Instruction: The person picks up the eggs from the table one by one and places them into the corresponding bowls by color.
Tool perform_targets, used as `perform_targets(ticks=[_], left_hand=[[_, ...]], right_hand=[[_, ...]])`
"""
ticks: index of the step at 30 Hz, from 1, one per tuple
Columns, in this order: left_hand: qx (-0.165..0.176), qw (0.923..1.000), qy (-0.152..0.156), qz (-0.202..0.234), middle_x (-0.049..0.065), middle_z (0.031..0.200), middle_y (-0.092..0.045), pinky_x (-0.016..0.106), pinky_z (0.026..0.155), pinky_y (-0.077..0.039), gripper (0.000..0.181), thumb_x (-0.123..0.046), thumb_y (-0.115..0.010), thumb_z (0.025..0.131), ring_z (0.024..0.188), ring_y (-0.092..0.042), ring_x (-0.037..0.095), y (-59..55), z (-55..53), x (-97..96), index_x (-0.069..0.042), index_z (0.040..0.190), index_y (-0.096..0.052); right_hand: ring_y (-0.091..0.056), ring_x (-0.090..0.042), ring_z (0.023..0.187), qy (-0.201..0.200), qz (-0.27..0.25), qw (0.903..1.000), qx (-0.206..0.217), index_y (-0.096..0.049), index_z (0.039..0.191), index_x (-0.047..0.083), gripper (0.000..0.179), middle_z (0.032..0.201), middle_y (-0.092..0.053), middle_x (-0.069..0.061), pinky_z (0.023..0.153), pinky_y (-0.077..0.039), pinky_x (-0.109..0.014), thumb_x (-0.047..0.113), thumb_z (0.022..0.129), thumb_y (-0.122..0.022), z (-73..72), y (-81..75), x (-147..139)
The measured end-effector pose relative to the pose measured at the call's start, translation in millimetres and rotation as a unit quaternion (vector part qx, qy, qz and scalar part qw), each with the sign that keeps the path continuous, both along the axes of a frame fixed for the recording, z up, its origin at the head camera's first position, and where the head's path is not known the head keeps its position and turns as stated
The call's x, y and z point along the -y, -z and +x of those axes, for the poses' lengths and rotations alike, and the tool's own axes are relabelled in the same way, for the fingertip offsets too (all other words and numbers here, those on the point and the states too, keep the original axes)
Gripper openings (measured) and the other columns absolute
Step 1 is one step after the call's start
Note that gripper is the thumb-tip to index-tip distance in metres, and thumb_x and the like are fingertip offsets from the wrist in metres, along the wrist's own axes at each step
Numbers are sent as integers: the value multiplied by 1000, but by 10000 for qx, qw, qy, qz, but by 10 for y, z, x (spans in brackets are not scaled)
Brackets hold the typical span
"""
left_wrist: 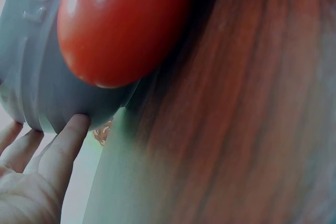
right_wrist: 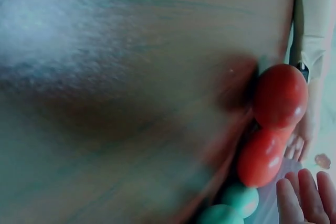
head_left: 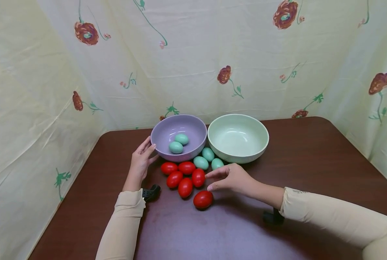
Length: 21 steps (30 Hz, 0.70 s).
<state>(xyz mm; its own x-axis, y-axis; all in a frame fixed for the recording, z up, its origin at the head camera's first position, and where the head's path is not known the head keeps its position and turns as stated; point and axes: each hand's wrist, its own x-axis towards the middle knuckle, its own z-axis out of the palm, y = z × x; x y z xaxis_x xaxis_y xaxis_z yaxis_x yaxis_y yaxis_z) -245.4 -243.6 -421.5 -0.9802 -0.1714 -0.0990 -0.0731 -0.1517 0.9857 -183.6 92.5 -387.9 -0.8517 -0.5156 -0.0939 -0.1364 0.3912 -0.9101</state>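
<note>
My left hand (head_left: 139,162) touches the left side of the purple bowl (head_left: 162,128) with fairly straight fingers; in the left wrist view, fingertips (left_wrist: 80,121) rest against its outer wall. Two pale green eggs (head_left: 175,147) lie inside that bowl. My right hand (head_left: 235,178) hovers above the table with thumb and fingers apart, holding nothing. Just below its thumb lies a red egg (head_left: 203,200), and another red egg (head_left: 198,177) is by its fingertips. Several more red eggs (head_left: 185,187) lie in front of the purple bowl, beside three green eggs (head_left: 200,163).
A pale green bowl (head_left: 238,138) stands right beside the purple one, near the back of the dark wooden table (head_left: 310,159). A flowered cloth (head_left: 187,72) hangs behind and at the sides. Each wrist wears a black strap mount (head_left: 150,193).
</note>
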Motion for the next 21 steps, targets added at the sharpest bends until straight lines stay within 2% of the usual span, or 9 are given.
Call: perform_targets(ticks=[6,14,17,21], left_hand=[[22,10000,-9,18,6,163,-33,46,105,-47,60,-20,-59,100,142,-44,24,-4,-2,5,-16,155,-36],[30,10000,1,25,6,163,-33,46,105,-47,60,-21,-59,100,142,-45,25,11,-7,6,-17,155,-36],[21,10000,-4,23,6,163,-33,46,105,-47,59,-21,-59,101,142,-45,25,7,-8,6,-17,155,-36],[-47,10000,2,40,6,163,-32,46,104,-47,59,-20,-59,101,143,-43,24,6,-15,9,-16,155,-35]], right_hand=[[-70,-31,107,-285,-48,9996,48,-75,114,3,41,108,-76,-16,79,-58,-18,21,78,-85,52,55,7],[-68,-34,113,-406,-192,9987,246,-72,117,0,44,113,-74,-17,93,-59,-31,15,78,-85,106,105,44],[-67,-35,115,-512,-299,9976,355,-71,119,-2,47,114,-73,-18,93,-59,-32,13,77,-85,124,125,59],[-69,-31,114,-542,-64,9983,204,-73,117,2,46,110,-76,-12,89,-59,-26,16,76,-87,120,136,70]])
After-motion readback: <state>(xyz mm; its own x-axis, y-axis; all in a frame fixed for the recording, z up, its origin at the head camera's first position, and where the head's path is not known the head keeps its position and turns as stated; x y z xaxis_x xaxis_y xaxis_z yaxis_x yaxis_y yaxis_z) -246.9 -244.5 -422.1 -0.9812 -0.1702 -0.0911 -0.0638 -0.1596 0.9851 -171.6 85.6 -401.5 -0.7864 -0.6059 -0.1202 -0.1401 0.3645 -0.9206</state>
